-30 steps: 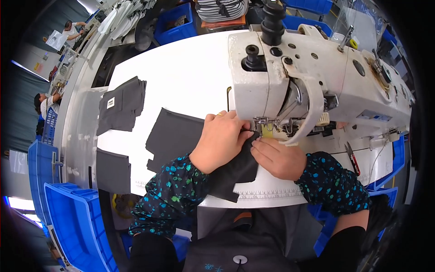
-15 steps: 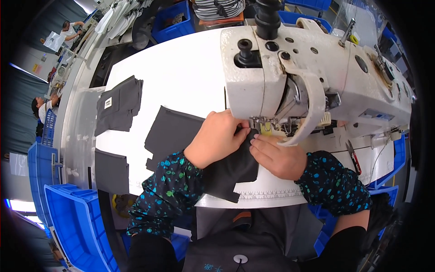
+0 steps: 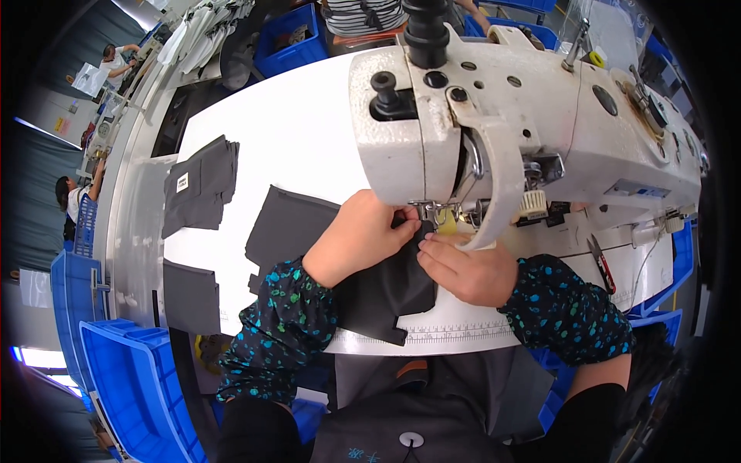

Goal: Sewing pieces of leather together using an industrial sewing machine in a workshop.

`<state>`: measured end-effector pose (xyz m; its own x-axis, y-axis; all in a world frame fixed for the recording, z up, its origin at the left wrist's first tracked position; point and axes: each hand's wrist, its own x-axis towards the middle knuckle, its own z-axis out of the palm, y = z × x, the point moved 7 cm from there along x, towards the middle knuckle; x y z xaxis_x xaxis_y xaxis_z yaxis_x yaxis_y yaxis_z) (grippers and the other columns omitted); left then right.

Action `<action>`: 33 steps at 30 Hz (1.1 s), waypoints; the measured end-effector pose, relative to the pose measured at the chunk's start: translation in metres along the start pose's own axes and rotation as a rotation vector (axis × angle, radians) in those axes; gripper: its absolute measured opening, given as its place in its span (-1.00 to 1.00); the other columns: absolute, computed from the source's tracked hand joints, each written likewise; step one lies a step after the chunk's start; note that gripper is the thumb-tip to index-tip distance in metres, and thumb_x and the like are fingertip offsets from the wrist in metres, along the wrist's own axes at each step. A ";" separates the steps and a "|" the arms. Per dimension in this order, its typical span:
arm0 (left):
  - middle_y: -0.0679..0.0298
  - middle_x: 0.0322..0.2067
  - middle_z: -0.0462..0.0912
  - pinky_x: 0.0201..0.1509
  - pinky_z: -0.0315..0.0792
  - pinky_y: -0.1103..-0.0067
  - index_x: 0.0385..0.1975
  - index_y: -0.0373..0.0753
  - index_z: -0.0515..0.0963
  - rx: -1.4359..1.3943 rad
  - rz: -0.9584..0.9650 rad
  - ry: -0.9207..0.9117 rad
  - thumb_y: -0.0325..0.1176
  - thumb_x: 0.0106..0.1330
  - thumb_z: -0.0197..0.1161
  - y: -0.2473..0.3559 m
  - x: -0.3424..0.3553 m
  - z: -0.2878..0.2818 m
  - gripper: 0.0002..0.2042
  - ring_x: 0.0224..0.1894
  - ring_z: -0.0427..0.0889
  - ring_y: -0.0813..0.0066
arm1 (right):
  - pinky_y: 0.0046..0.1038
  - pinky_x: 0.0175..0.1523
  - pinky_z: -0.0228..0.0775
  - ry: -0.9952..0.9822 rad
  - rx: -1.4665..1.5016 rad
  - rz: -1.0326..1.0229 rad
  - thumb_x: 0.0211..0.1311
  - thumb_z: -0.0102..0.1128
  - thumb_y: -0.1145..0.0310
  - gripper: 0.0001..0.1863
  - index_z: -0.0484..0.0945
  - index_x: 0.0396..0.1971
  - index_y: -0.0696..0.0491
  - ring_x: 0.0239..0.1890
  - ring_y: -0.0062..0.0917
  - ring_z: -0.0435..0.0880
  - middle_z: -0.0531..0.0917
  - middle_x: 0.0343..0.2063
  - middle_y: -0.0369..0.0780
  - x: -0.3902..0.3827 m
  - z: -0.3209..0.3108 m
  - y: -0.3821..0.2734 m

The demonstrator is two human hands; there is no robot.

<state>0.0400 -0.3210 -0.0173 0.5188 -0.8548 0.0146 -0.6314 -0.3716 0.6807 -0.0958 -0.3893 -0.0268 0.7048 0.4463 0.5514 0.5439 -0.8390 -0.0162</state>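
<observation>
Dark grey fabric lies under my hands, its upper edge close to the presser foot of a white sewing machine. My left hand pinches that edge between thumb and fingers, just left of the needle area. Close by on the other side, my right hand grips the same fabric with its fingers bent, partly behind the machine's curved guard. Both forearms wear dark sleeve covers with blue and green spots. The exact spot under the foot is hidden by fingers and machine parts.
A stack of grey fabric pieces with a white label and another grey piece lie at the left. Red-handled thread snips rest at the right. A ruler strip runs along the front edge. Blue bins stand beside the table.
My view has shifted slightly, so the machine appears further left. Both hands keep hold of the fabric near the foot, with little movement. A person's arm now shows behind the machine.
</observation>
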 end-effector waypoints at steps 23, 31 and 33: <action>0.06 -0.49 0.67 -0.31 0.52 0.32 -0.41 -0.31 0.62 -0.061 0.098 0.009 -0.44 0.10 0.33 -0.008 0.007 0.005 -0.89 -0.40 0.66 -0.01 | -0.32 -0.04 0.52 -0.019 -0.081 0.160 -0.02 0.22 0.47 -0.73 0.67 -0.25 0.18 -0.15 -0.40 0.70 0.73 -0.16 -0.13 0.003 -0.007 0.007; 0.05 -0.39 0.70 -0.24 0.54 0.31 -0.28 -0.26 0.66 -0.059 0.218 0.077 -0.41 0.12 0.35 -0.006 0.015 0.001 -0.83 -0.32 0.67 -0.03 | -0.34 -0.22 0.45 0.010 -0.119 0.148 0.00 0.25 0.50 -0.73 0.68 -0.23 0.17 -0.29 -0.38 0.66 0.68 -0.34 -0.22 0.008 -0.009 0.014; 0.06 -0.34 0.71 -0.19 0.55 0.29 -0.23 -0.22 0.67 -0.015 0.274 0.110 -0.39 0.13 0.36 -0.007 0.016 0.000 -0.79 -0.26 0.66 -0.05 | -0.35 -0.26 0.43 -0.002 -0.123 0.165 0.02 0.26 0.51 -0.74 0.68 -0.22 0.14 -0.31 -0.38 0.65 0.68 -0.35 -0.23 0.004 -0.003 0.017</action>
<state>0.0527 -0.3323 -0.0219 0.3900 -0.8779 0.2778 -0.7485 -0.1266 0.6509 -0.0852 -0.4031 -0.0221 0.7807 0.2999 0.5482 0.3613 -0.9324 -0.0046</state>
